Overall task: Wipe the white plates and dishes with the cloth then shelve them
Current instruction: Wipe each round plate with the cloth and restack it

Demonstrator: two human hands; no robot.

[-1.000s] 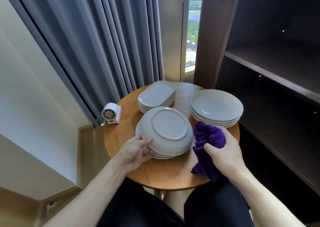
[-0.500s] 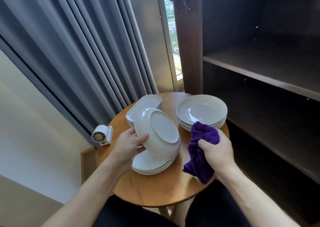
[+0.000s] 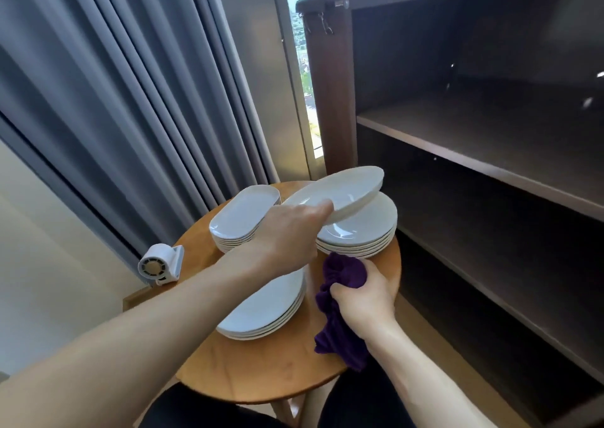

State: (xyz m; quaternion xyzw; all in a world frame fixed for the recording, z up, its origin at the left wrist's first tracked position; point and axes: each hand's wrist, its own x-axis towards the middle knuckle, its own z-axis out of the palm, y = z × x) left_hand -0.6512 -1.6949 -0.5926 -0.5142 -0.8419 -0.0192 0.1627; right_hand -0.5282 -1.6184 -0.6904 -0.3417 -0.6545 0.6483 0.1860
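Now: left hand (image 3: 287,234) grips the rim of a glossy white shallow ceramic dish (image 3: 343,192), hollow side up, tilted, held above the far right stack of round white plates (image 3: 359,234) on the round wooden table (image 3: 261,372). Right hand (image 3: 362,297) clenches a crumpled purple cloth (image 3: 343,272) at the table's right edge.

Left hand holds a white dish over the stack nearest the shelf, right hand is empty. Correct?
No. The head view shows the right hand is not empty: it grips the purple cloth. The left hand does hold the white dish over the stack nearest the shelf.
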